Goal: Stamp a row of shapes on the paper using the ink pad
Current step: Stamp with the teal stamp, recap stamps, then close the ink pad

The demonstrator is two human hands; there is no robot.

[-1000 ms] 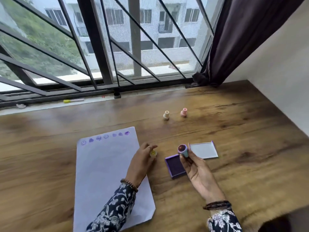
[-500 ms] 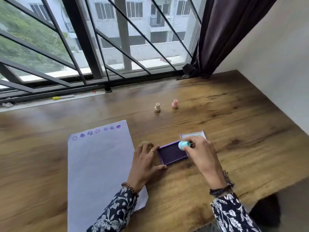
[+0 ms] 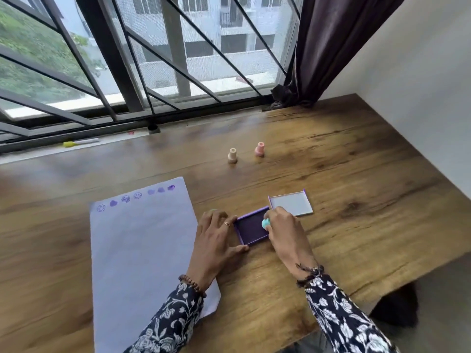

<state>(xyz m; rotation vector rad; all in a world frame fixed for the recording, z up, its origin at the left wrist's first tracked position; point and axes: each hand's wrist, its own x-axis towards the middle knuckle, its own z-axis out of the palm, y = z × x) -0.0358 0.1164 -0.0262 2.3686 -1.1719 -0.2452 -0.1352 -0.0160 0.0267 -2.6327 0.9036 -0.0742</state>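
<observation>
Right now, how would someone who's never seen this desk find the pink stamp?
Start at the wooden table below the barred window. Two small stamps stand upright on its far middle, apart from the paper and ink pad. The pink stamp is the right one, nearer the curtain; its neighbour is cream.

Both forearms reach forward from the bottom edge, each in a dark sleeve with a white floral print. The left hand point(image 3: 216, 240) lies palm down with fingers loosely spread and thumb stretched out to the right; a ring sits on one finger and a brown bead bracelet circles the wrist. The right hand point(image 3: 285, 233) is curled, back upward, its fingertips pinched together around something small at the front. A dark corded band wraps the right wrist. The hands sit close together, not touching.
</observation>
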